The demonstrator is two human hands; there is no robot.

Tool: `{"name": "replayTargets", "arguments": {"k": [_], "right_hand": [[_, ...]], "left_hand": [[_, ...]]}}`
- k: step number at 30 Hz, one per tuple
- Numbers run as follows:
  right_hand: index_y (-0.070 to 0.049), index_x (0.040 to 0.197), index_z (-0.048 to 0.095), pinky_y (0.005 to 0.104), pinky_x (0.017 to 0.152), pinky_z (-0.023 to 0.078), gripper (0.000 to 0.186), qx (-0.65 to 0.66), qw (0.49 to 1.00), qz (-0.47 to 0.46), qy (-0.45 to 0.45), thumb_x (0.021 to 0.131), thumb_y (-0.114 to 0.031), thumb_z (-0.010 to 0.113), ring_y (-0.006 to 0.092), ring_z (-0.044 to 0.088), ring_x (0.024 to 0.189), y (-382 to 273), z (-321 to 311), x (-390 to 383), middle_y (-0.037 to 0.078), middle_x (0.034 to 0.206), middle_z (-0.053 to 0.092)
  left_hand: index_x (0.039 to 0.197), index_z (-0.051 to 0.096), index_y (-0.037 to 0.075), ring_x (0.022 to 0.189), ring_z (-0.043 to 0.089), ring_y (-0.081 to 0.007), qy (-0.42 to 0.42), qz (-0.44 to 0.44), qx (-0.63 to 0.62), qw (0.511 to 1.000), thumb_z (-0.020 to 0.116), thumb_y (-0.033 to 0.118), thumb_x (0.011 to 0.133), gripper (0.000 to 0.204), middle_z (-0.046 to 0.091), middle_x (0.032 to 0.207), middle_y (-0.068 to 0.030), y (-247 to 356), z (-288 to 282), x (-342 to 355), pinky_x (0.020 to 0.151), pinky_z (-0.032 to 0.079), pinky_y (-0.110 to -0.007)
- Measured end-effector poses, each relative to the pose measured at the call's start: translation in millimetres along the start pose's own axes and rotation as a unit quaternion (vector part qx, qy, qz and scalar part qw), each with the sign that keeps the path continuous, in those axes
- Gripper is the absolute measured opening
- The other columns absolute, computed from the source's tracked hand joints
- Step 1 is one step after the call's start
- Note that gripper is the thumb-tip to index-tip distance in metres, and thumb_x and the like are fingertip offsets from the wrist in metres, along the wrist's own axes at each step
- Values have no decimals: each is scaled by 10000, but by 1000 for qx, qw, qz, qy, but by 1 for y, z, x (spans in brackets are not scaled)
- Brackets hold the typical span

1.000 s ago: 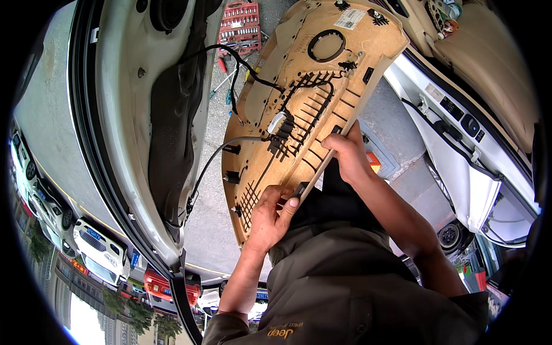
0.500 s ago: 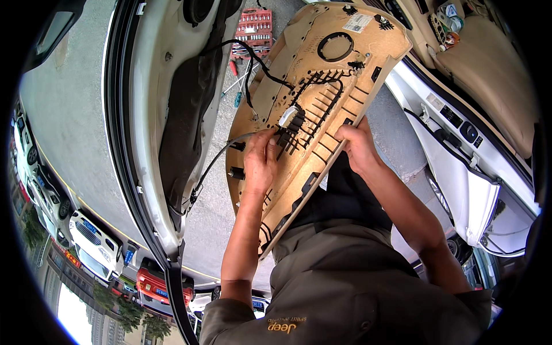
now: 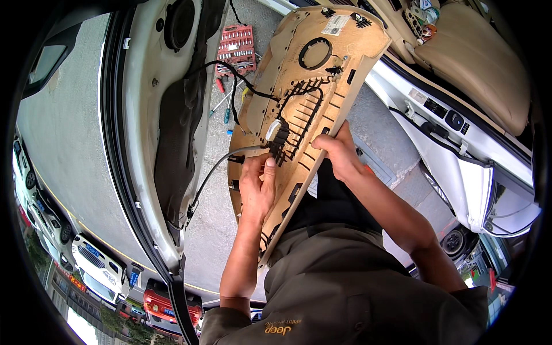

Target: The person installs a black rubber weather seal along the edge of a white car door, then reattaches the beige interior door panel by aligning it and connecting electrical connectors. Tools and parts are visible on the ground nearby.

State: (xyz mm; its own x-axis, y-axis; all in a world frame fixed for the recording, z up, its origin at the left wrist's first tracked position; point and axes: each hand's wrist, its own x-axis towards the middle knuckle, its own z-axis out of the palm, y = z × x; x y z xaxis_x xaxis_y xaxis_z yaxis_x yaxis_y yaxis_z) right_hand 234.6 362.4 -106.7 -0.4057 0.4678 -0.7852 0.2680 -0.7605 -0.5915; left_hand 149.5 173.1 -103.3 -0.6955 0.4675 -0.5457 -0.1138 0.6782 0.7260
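A tan car door trim panel [image 3: 276, 75], its ribbed back side facing up, leans lengthwise in front of me. My right hand [image 3: 340, 152] grips its right edge, thumb on top and fingers underneath. Against the panel's back lies my left hand [image 3: 257, 187], fingers bent and a little apart, just below the end of a grey cable [image 3: 230, 154]. That cable runs from the door into black ribbing beside a white connector piece [image 3: 273, 130]. A black wiring harness [image 3: 244, 79] links the door to the panel higher up.
To the left stands the open white car door [image 3: 135, 109], its inner side bare. A red socket set [image 3: 237, 47] and screwdrivers [image 3: 220, 86] lie on the ground behind the panel. On the right are a beige car seat [image 3: 477, 63] and another open white door [image 3: 445, 167]. Parked cars [image 3: 100, 267] line the far left.
My left hand has slid down the panel, off the grey cable's end, which now shows. The panel has shifted slightly left in view, with my right hand still on its edge.
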Motion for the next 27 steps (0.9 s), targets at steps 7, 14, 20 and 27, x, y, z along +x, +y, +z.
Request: {"name": "replayTargets", "arguments": {"k": [7,14,20,27], "right_hand": [[44,1350,443,343,968,497,645,-92,990,-101,-43,835,-155,777,214,599,1118,16,6,8,130,1222,569],[-7,1266,586,393,902,549,462,40,994,22,-100,1047,-412,558,245,676,1049,35,-11,26,155,1184,676],[8,991,730,345,754,552,192,-81,995,-28,-52,916,-121,610,225,724,820,91,3,37,146,883,746],[19,1066,684,450,825,549,310,-109,979,-139,-99,923,-256,668,396,710,920,63,69,60,240,959,721]], "left_hand": [[1013,628,-6,846,689,-437,-139,38,271,952,741,308,908,349,696,934,-242,54,15,-35,749,549,-486],[1048,675,-70,779,621,-108,-106,-65,64,990,752,219,928,322,722,863,-61,74,-74,-7,728,526,-288],[1097,673,-66,849,615,-111,-106,-58,101,988,801,264,914,399,719,933,-51,107,-105,-17,808,511,-278],[1077,674,-66,820,594,-102,-111,-41,117,986,788,270,926,385,701,907,-30,124,-109,-33,771,504,-271]]}}
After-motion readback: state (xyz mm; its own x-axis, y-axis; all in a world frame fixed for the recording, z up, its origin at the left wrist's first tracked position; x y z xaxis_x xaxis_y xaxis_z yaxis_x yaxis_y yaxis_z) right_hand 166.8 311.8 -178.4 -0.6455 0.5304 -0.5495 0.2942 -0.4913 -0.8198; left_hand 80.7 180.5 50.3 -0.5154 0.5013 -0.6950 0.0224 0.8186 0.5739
